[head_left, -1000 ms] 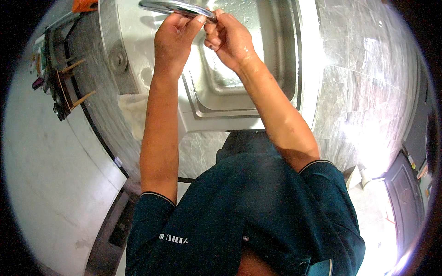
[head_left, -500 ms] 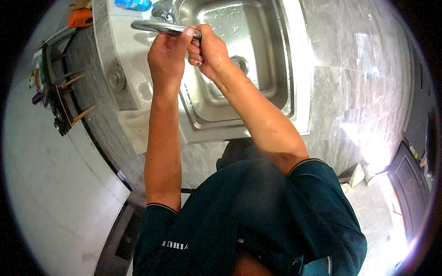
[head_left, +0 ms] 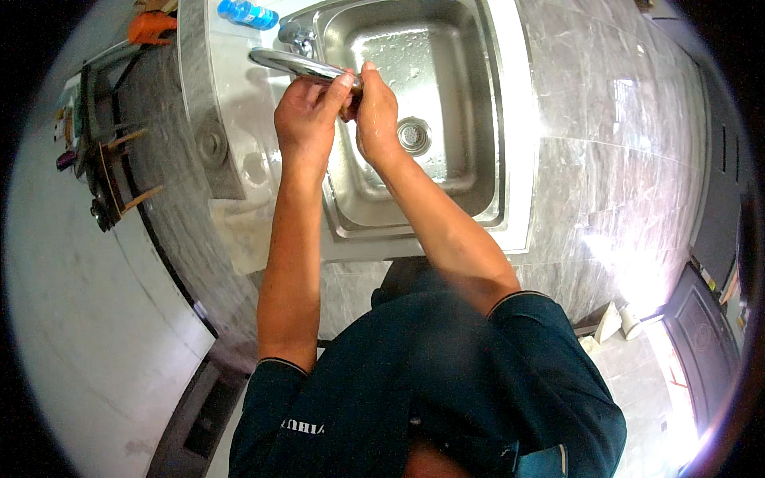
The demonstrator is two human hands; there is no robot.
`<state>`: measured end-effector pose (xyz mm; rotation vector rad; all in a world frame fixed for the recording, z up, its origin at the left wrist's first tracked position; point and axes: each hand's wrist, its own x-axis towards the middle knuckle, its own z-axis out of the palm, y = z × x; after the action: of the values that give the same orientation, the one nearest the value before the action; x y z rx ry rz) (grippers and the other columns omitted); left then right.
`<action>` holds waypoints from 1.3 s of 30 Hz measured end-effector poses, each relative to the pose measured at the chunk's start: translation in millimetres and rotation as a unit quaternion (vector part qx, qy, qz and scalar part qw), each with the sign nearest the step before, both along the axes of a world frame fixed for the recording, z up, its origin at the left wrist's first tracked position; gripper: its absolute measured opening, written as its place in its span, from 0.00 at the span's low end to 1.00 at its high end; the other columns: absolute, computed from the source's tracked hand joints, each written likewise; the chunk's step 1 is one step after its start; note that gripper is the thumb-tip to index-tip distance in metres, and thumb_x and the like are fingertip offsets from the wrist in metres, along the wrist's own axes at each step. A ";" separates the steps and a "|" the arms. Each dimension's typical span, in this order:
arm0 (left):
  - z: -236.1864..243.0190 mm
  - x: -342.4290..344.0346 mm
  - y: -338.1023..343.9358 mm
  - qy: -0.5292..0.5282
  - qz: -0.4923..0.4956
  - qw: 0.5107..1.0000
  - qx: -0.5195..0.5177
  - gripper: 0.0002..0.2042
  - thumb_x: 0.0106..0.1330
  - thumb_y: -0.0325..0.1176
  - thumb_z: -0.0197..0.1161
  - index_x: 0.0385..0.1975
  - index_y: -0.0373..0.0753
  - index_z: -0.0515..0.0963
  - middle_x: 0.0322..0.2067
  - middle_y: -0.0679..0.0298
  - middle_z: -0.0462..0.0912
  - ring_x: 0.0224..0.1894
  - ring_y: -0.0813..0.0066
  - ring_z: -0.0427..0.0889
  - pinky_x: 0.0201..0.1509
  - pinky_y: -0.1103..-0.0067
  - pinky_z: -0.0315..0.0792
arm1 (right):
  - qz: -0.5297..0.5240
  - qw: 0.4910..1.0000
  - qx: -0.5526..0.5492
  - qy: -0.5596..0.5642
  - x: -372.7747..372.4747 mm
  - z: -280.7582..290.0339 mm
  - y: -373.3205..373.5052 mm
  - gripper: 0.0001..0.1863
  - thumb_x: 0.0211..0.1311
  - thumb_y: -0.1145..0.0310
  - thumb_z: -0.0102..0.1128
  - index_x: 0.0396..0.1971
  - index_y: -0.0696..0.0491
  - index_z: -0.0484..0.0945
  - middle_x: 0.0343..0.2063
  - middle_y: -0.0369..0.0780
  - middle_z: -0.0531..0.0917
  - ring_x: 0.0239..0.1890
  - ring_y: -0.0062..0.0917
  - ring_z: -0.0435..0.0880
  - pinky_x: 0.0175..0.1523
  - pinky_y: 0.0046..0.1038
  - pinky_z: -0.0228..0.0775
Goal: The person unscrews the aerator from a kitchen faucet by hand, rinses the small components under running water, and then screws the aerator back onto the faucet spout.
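A chrome faucet (head_left: 296, 65) has its long spout swung over the left edge of a steel sink (head_left: 446, 191). My left hand (head_left: 305, 123) is closed around the spout near its tip, with the thumb lying on top. Right beside the tip is my wet right hand (head_left: 378, 111), its thumb pointing up and its back toward me. The fingers of that hand are mostly hidden, and I cannot tell whether they grip the tip. Water drops dot the basin around the round drain (head_left: 414, 136).
A blue bottle (head_left: 249, 13) lies behind the faucet, at the counter's far left. Farther left is an orange object (head_left: 151, 29). A pale cloth (head_left: 243, 233) hangs by the counter's front edge. Grey marbled tiles (head_left: 606, 151) cover the surface to the right.
The whole view has shifted slightly, so sink and faucet sit lower and farther right. My right hand has gone from curled fingers to a straighter pose. My left hand stays on the spout.
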<state>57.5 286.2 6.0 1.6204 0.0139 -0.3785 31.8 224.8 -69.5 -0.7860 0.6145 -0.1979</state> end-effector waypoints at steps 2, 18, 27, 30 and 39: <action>0.1 0.0 3.1 0.003 -0.009 1.000 0.004 0.09 0.61 0.30 0.63 0.36 0.33 0.76 0.30 0.65 0.81 0.29 0.82 0.77 0.32 0.85 0.69 | -0.006 0.990 0.139 -0.007 5.1 0.9 2.7 0.24 0.66 0.53 0.38 0.26 0.57 0.76 0.12 0.34 0.67 0.13 0.18 0.62 0.19 0.23 0.53; -4.3 5.6 11.0 0.063 -0.052 0.996 -0.041 0.08 0.60 0.29 0.63 0.37 0.33 0.77 0.27 0.64 0.80 0.28 0.79 0.76 0.33 0.82 0.69 | 0.165 0.980 0.109 0.022 -1.2 16.3 -33.1 0.28 0.68 0.43 0.35 0.20 0.50 0.69 0.12 0.31 0.66 0.13 0.17 0.60 0.22 0.21 0.53; -5.5 7.0 12.5 -0.003 -0.034 0.999 0.017 0.08 0.58 0.30 0.66 0.32 0.34 0.76 0.28 0.65 0.81 0.27 0.83 0.78 0.30 0.86 0.72 | -0.008 0.971 0.237 0.009 9.8 22.6 -0.5 0.14 0.62 0.57 0.44 0.18 0.47 0.65 0.13 0.30 0.64 0.14 0.18 0.62 0.22 0.22 0.53; -0.2 6.8 14.7 0.038 -0.042 0.998 -0.023 0.09 0.58 0.31 0.66 0.33 0.35 0.76 0.27 0.65 0.81 0.27 0.83 0.78 0.29 0.86 0.71 | 0.105 0.959 0.261 0.038 8.7 23.4 -14.9 0.17 0.61 0.57 0.42 0.14 0.47 0.63 0.10 0.30 0.60 0.11 0.18 0.56 0.16 0.23 0.48; -8.3 8.0 14.2 -0.015 -0.037 0.999 0.015 0.10 0.55 0.31 0.68 0.33 0.33 0.77 0.30 0.66 0.82 0.33 0.83 0.78 0.38 0.83 0.72 | 0.369 0.880 0.270 0.129 17.3 21.3 -62.3 0.21 0.66 0.54 0.38 0.13 0.47 0.61 0.07 0.31 0.61 0.07 0.17 0.52 0.14 0.21 0.44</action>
<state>65.5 300.5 -2.3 1.6595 -0.0642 -0.4132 49.1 162.5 -48.2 -0.4531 0.5409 0.7680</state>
